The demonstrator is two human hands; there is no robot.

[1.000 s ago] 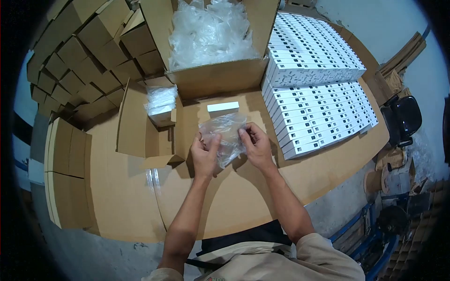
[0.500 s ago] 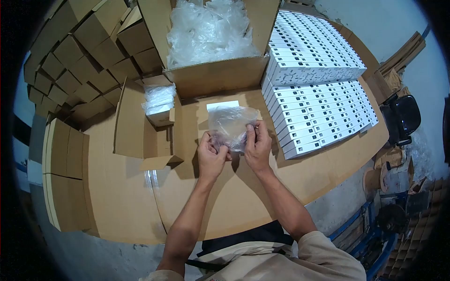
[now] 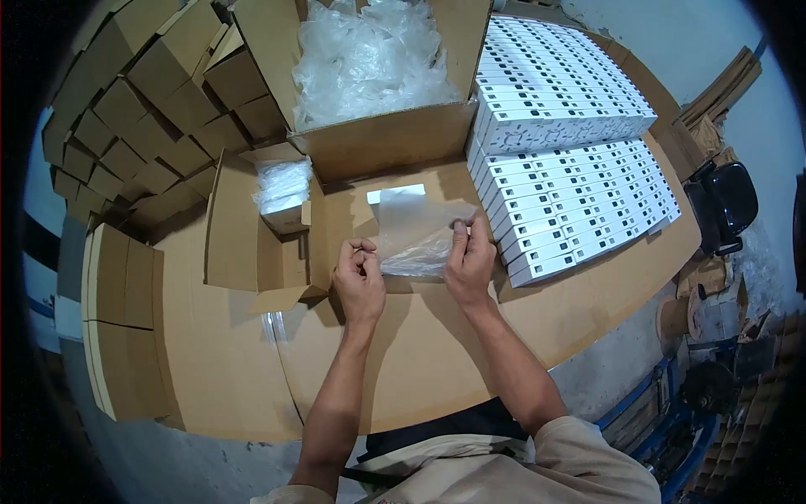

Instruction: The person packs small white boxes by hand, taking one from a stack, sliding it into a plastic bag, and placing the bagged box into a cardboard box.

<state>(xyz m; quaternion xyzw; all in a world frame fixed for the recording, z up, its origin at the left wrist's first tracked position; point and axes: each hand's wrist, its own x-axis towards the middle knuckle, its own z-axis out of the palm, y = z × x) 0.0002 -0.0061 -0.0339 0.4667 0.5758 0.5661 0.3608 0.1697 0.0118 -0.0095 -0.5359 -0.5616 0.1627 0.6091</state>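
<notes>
A clear plastic bag [image 3: 411,239] hangs spread between my hands, above the cardboard-covered table. My right hand [image 3: 470,256] pinches its right edge between thumb and fingers. At the bag's left edge is my left hand [image 3: 359,273], its fingers curled; whether it grips the plastic is too small to tell. Just behind the bag lies a white box [image 3: 396,194], partly covered by it. To the left stands an open carton [image 3: 318,252] with wrapped white packs [image 3: 283,186] in its far part.
A large carton [image 3: 390,143] full of clear plastic bags [image 3: 365,67] stands at the back. Stacked white boxes [image 3: 571,214] fill the right side. Empty brown cartons [image 3: 126,160] are piled at the left back, with folded cardboard [image 3: 126,328] at the left edge.
My left hand has moved left, away from the bag's middle. The bag is flatter and more spread out, and my right hand has shifted slightly right.
</notes>
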